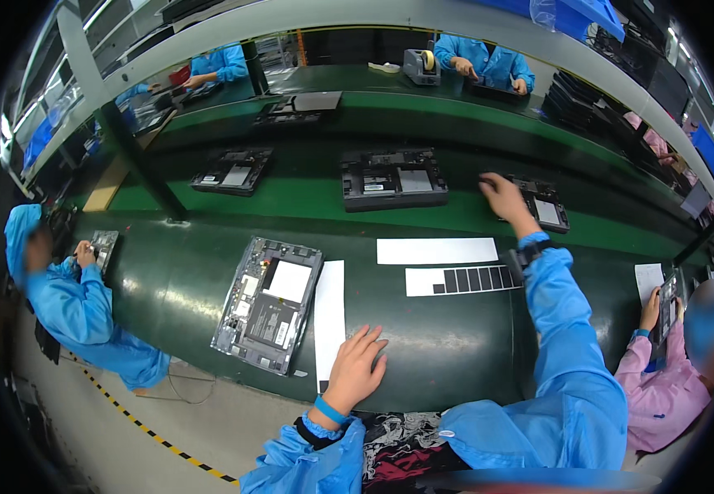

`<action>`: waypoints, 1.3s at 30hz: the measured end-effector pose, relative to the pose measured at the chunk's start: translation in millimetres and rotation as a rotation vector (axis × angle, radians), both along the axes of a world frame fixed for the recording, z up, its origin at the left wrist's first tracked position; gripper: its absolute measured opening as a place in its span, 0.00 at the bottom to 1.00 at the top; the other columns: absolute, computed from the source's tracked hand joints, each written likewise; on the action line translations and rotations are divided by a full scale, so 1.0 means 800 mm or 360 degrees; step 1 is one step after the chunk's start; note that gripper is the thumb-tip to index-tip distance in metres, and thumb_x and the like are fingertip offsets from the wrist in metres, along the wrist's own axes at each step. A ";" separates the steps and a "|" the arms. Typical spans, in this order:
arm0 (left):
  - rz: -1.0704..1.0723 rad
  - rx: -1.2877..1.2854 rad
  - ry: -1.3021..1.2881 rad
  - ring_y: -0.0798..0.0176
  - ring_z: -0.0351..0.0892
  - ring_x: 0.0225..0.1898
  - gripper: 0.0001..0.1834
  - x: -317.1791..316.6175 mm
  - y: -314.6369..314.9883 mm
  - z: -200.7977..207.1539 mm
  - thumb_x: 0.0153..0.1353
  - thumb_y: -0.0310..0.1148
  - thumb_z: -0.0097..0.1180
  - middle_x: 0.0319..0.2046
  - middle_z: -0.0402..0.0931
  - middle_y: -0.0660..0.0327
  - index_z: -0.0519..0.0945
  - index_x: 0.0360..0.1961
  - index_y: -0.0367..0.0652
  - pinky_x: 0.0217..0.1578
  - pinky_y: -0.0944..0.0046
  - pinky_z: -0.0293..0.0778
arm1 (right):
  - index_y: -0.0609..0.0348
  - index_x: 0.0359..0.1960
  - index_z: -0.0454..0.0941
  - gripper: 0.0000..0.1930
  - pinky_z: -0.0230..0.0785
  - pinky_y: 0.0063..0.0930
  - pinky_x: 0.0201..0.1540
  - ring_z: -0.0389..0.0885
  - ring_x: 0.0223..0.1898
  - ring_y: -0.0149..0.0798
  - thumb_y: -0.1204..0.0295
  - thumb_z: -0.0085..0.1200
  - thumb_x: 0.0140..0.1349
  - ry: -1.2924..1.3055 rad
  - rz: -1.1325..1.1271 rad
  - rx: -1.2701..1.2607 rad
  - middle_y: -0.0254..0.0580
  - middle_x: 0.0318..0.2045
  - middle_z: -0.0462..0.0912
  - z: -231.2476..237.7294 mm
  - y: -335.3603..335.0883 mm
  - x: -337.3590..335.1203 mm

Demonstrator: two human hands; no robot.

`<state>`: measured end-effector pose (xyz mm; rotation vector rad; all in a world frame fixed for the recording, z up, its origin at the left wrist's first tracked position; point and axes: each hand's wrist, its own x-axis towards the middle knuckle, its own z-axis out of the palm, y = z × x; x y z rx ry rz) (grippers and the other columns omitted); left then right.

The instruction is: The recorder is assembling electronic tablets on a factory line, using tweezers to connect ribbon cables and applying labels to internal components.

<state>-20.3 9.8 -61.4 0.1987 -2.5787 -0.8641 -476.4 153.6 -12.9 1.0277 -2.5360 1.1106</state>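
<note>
My left hand [355, 368] lies with fingers spread on the green bench, beside the lower end of a long white paper strip [330, 309]. Left of that strip is an opened tablet-like device [268, 306], its battery and circuit boards exposed. My right arm stretches forward. The right hand [506, 200], fingers apart, is at the left edge of another opened device [547, 212] on the green conveyor, partly covering it; whether they touch is unclear. Between my arms lie a blank white strip [437, 250] and a white sheet with several black rectangular pads [472, 280].
More opened devices sit on the conveyor [308, 210], including one in the middle [394, 179] and one further left [233, 171]. A metal post [139, 160] rises at the left. Co-workers handle devices left, right and across, near a tape dispenser [421, 67].
</note>
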 end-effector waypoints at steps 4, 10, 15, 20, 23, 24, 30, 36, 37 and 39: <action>-0.0020 -0.0075 -0.0025 0.46 0.67 0.61 0.17 -0.003 0.003 0.001 0.56 0.30 0.58 0.56 0.74 0.55 0.78 0.47 0.40 0.57 0.52 0.65 | 0.62 0.54 0.73 0.29 0.70 0.36 0.52 0.79 0.49 0.55 0.53 0.57 0.58 -0.0204 -0.0049 -0.0013 0.57 0.45 0.81 -0.032 -0.121 -0.008; -0.0083 0.0085 -0.0015 0.45 0.67 0.61 0.17 0.000 0.000 -0.008 0.56 0.29 0.58 0.57 0.73 0.53 0.77 0.48 0.39 0.58 0.52 0.65 | 0.57 0.56 0.73 0.33 0.66 0.35 0.57 0.77 0.54 0.50 0.55 0.63 0.49 -0.0551 -0.0218 -0.0206 0.54 0.51 0.79 -0.100 -0.175 -0.023; -0.0102 0.0081 -0.0001 0.45 0.68 0.61 0.17 0.001 0.006 -0.004 0.56 0.29 0.58 0.57 0.73 0.54 0.77 0.47 0.39 0.57 0.53 0.65 | 0.68 0.56 0.71 0.26 0.67 0.28 0.53 0.77 0.47 0.40 0.79 0.59 0.52 -0.0949 -0.0049 -0.1068 0.48 0.47 0.79 -0.084 -0.194 0.017; -0.0040 0.0232 0.0081 0.45 0.68 0.61 0.20 0.005 0.005 -0.008 0.56 0.26 0.56 0.56 0.73 0.48 0.75 0.52 0.35 0.60 0.52 0.64 | 0.69 0.56 0.70 0.27 0.66 0.29 0.53 0.75 0.50 0.39 0.88 0.55 0.50 -0.1109 0.0177 -0.1714 0.46 0.49 0.77 0.004 -0.161 0.087; 0.0140 0.0319 0.0470 0.48 0.67 0.63 0.26 0.007 0.002 0.024 0.57 0.22 0.54 0.57 0.70 0.45 0.68 0.59 0.33 0.62 0.55 0.61 | 0.68 0.59 0.67 0.28 0.63 0.30 0.58 0.72 0.54 0.39 0.87 0.54 0.53 -0.1052 0.0119 -0.1756 0.48 0.53 0.74 0.053 -0.077 0.124; 0.0229 0.0526 0.0496 0.49 0.64 0.65 0.29 0.015 0.006 0.032 0.58 0.21 0.53 0.60 0.67 0.45 0.63 0.62 0.33 0.64 0.55 0.59 | 0.68 0.60 0.66 0.28 0.65 0.31 0.58 0.73 0.54 0.40 0.85 0.54 0.55 -0.1075 0.0163 -0.1672 0.49 0.54 0.74 0.062 -0.045 0.141; -0.0057 0.1918 0.0281 0.47 0.51 0.70 0.37 0.006 0.018 0.058 0.64 0.24 0.51 0.69 0.50 0.42 0.46 0.70 0.32 0.68 0.55 0.49 | 0.68 0.63 0.62 0.32 0.68 0.34 0.60 0.77 0.54 0.44 0.76 0.56 0.55 -0.1367 -0.0014 -0.1471 0.53 0.56 0.74 0.016 0.154 0.297; -0.0064 0.1535 -0.0389 0.51 0.66 0.63 0.35 0.027 0.043 0.038 0.63 0.25 0.55 0.60 0.65 0.38 0.53 0.66 0.24 0.62 0.58 0.63 | 0.69 0.65 0.61 0.27 0.65 0.27 0.57 0.76 0.52 0.37 0.80 0.48 0.62 -0.0860 -0.0429 -0.0779 0.54 0.55 0.74 -0.071 0.215 0.416; 0.0033 0.1201 -0.0393 0.50 0.75 0.56 0.34 0.028 0.042 0.039 0.61 0.29 0.58 0.53 0.73 0.40 0.59 0.64 0.26 0.55 0.57 0.71 | 0.67 0.64 0.62 0.26 0.64 0.29 0.58 0.73 0.57 0.41 0.79 0.47 0.62 -0.0919 -0.0448 -0.0402 0.55 0.57 0.72 -0.060 0.212 0.425; 0.0048 0.0854 -0.0425 0.48 0.77 0.52 0.32 0.031 0.039 0.045 0.60 0.30 0.58 0.51 0.74 0.42 0.61 0.63 0.28 0.51 0.57 0.73 | 0.65 0.61 0.66 0.24 0.67 0.30 0.55 0.78 0.52 0.44 0.77 0.50 0.61 -0.0488 -0.0445 -0.0081 0.56 0.54 0.75 -0.067 0.215 0.424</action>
